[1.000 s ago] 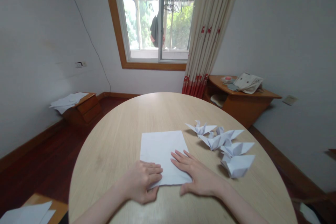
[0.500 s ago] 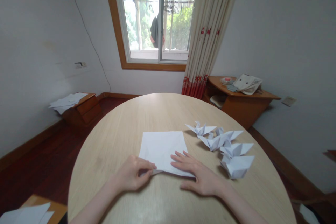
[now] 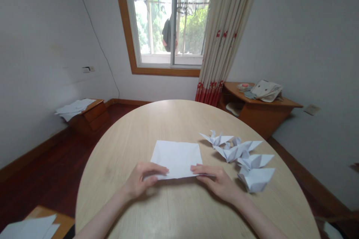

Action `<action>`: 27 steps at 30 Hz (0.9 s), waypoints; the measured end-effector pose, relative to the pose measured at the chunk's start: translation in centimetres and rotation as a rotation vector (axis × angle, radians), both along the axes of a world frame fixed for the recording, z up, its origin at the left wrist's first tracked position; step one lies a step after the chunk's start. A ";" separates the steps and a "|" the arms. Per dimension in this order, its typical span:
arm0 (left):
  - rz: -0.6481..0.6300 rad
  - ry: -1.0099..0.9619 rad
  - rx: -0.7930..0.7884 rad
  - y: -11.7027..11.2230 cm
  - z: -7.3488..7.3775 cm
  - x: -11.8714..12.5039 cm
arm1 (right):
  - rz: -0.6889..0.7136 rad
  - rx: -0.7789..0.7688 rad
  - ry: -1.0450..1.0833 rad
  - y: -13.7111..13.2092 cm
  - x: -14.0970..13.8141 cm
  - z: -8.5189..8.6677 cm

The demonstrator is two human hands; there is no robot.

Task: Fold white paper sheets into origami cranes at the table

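Note:
A white sheet of paper (image 3: 177, 156) lies on the round wooden table (image 3: 174, 119) in front of me. My left hand (image 3: 141, 181) pinches the sheet's near left corner between thumb and fingers. My right hand (image 3: 218, 183) pinches the near right corner the same way. The near edge of the sheet is lifted off the table between both hands. Several folded white paper birds (image 3: 242, 157) stand in a cluster just right of the sheet, close to my right hand.
A wooden corner shelf (image 3: 260, 110) with a bag and small items stands at the back right beside a curtain (image 3: 224, 37). A low cabinet with loose papers (image 3: 77, 106) sits by the left wall. More white sheets (image 3: 26, 227) lie at the bottom left.
Both hands went from lying flat on the sheet to pinching its near corners. The near edge has lifted off the table and moved away from me.

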State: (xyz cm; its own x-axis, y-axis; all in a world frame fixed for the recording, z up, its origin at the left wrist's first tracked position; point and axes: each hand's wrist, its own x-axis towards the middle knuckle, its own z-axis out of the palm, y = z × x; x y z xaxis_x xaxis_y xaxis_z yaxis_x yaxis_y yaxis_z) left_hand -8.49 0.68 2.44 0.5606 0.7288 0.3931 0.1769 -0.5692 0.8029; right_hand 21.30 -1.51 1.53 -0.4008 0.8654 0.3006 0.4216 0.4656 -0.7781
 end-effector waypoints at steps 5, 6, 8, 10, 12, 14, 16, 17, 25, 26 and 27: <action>0.021 -0.055 0.055 0.4 -0.8 0.0 | -0.062 -0.015 0.070 -0.2 0.0 0.3; 0.031 -0.031 0.055 0.4 -1.0 0.0 | -0.076 -0.014 0.076 -0.2 0.0 0.4; 0.032 0.013 0.049 0.6 -1.4 -0.2 | -0.101 -0.009 0.087 -0.3 -0.1 0.6; 0.014 0.037 0.045 0.7 -1.7 -0.3 | -0.117 -0.004 0.094 -0.3 -0.1 0.7; 0.009 0.056 0.055 0.7 -2.0 -0.4 | -0.127 -0.001 0.105 -0.3 0.0 0.8; 0.049 0.095 0.095 0.6 -2.0 -0.3 | -0.129 -0.001 0.120 -0.3 0.0 0.9; 0.109 0.142 0.164 0.4 -1.8 -0.2 | -0.123 0.007 0.138 -0.3 0.0 0.9; 0.128 0.158 0.197 0.3 -1.7 0.0 | -0.116 0.009 0.145 -0.3 0.0 0.8; 0.258 0.132 0.143 0.2 -2.0 0.3 | -0.126 0.000 0.121 -0.6 -0.2 1.0; 0.278 0.127 0.105 0.2 -2.1 0.3 | -0.148 0.004 0.117 -0.6 -0.3 0.9; 0.296 0.116 0.067 0.2 -2.2 0.3 | -0.176 0.014 0.120 -0.5 -0.3 0.7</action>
